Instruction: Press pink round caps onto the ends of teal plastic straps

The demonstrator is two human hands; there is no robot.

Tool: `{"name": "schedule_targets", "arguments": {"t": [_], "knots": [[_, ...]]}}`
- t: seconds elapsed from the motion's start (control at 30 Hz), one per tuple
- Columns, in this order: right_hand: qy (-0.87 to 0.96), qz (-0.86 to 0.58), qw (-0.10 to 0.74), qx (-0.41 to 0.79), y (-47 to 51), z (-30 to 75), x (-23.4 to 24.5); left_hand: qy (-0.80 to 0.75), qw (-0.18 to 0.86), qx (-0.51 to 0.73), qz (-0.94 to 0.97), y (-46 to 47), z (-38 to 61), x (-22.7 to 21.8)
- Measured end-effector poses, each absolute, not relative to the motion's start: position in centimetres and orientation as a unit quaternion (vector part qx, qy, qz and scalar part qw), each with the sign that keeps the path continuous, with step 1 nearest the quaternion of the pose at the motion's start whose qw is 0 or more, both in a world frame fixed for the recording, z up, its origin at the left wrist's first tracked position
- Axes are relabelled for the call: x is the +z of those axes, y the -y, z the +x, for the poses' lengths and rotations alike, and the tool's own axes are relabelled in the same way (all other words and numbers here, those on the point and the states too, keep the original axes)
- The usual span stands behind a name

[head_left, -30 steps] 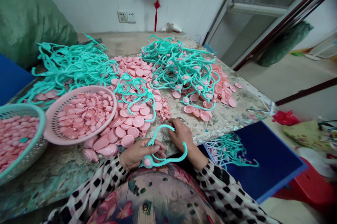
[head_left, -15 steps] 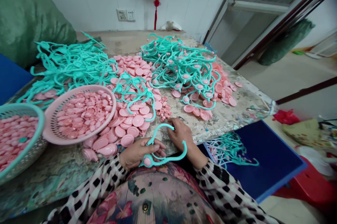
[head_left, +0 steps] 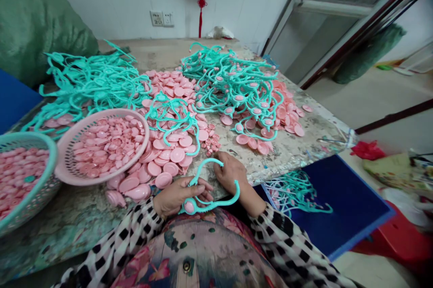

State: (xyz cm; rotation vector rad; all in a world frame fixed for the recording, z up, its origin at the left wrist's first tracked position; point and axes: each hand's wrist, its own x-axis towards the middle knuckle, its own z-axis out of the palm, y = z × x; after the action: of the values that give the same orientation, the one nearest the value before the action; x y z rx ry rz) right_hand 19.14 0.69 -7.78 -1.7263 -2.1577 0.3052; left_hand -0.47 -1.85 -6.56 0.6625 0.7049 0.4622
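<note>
My left hand (head_left: 177, 195) is closed around a teal toy stethoscope (head_left: 209, 208), its two curved arms spreading to the right and a pink oval (head_left: 188, 206) set at its joint. The thumb lies across the plastic near that joint. At the table's front edge, my right hand (head_left: 233, 175) is curled with the fingers tucked under; what they hold, if anything, is hidden. The tip of the upper teal arm ends beside this hand. Just beyond it lie small pink ring-like parts (head_left: 211, 139) and larger pink discs (head_left: 177, 155).
A pink basket (head_left: 62, 166) and a teal basket (head_left: 50, 152) of pink parts stand left. Plain teal pieces (head_left: 94, 80) are heaped behind them. Teal pieces with pink ovals (head_left: 237, 80) are piled back right. A blue box (head_left: 341, 202) sits below the table's right edge.
The right hand has shifted very slightly, its fingers drawn a little more under. My left hand and the toy stethoscope stay almost where they were.
</note>
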Motion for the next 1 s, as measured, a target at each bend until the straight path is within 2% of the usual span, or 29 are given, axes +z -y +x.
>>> {"name": "schedule_targets", "arguments": {"t": [0.73, 1.0], "knots": [[0.757, -0.575, 0.279, 0.134, -0.6, 19.8, -8.7, -0.327, 0.863, 0.235, 0.304, 1.8, -0.4, -6.7], [0.718, -0.516, 0.352, 0.306, 0.9, 18.8, -7.6, -0.331, 0.864, 0.234, 0.300, 1.8, -0.5, -7.0]]}}
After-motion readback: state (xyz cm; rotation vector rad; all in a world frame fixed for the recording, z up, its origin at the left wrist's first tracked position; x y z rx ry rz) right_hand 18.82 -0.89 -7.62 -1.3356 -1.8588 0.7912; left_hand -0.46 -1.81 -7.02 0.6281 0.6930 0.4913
